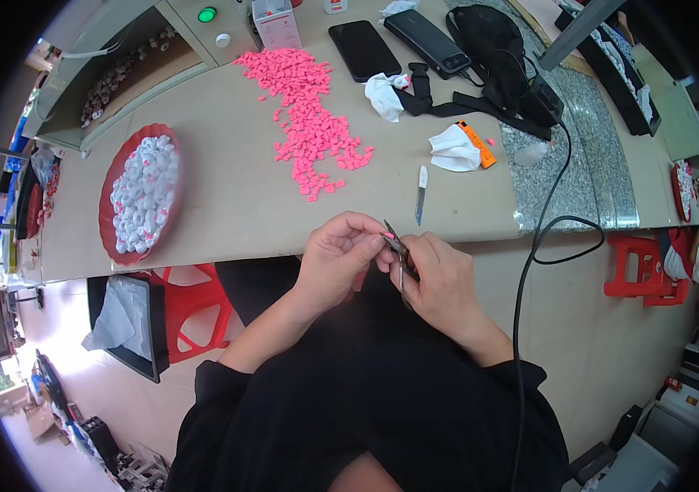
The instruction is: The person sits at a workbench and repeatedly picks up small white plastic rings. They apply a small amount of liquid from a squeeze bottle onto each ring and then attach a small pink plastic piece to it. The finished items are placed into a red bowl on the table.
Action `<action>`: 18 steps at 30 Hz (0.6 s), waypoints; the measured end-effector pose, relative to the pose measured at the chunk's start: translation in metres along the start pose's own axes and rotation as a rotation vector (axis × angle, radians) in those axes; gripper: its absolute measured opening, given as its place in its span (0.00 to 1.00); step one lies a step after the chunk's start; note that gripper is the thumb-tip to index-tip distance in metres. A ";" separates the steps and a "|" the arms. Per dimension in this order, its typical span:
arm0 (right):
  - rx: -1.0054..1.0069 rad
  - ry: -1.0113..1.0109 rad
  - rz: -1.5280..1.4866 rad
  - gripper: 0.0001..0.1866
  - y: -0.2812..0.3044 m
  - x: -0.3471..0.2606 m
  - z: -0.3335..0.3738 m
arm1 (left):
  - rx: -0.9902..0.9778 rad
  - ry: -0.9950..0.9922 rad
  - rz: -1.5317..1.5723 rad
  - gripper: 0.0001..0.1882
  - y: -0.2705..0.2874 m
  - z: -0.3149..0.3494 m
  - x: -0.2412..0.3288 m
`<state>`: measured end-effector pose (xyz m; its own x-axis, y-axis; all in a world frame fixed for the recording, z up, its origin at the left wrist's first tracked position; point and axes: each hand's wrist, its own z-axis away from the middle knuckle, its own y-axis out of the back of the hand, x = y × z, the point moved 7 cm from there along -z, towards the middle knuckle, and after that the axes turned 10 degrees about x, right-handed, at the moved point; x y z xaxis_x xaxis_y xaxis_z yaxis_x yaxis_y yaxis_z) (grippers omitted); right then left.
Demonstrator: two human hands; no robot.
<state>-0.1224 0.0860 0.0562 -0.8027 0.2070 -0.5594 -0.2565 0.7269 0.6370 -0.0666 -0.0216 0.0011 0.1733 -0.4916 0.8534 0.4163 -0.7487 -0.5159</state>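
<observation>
Just in front of the table's near edge, my two hands meet. Between thumb and fingertips, my left hand (337,256) pinches a small pink piece (389,236). Small dark metal scissors (395,243) are gripped in my right hand (446,283), their blades pointing up beside the pink piece. Whether the blades touch it is too small to tell. Beyond my hands, many loose pink pieces (308,123) lie spread on the table. A craft knife (421,197) with a white handle rests past my right hand.
To the left stands a red scalloped tray (106,209) heaped with white pieces. Phone-like black devices (364,51), a black bag (489,41), white cloths (454,149) and an orange packet (478,146) occupy the far right. A black cable (521,312) hangs down beside my right arm.
</observation>
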 end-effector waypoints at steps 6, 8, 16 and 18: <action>-0.024 -0.001 0.018 0.12 -0.001 0.003 0.004 | 0.003 0.011 0.030 0.04 0.000 0.000 -0.002; -0.006 0.003 0.011 0.12 0.000 0.003 0.003 | 0.020 0.031 0.041 0.05 -0.002 0.000 0.000; 0.005 0.013 0.033 0.11 0.005 -0.002 0.000 | -0.028 0.004 0.064 0.04 -0.004 -0.001 0.001; 0.014 0.009 0.031 0.10 0.005 -0.002 0.000 | -0.042 -0.008 0.055 0.04 -0.004 -0.001 0.001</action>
<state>-0.1222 0.0890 0.0607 -0.8151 0.2234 -0.5346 -0.2241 0.7293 0.6464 -0.0688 -0.0192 0.0044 0.2018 -0.5290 0.8243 0.3686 -0.7387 -0.5643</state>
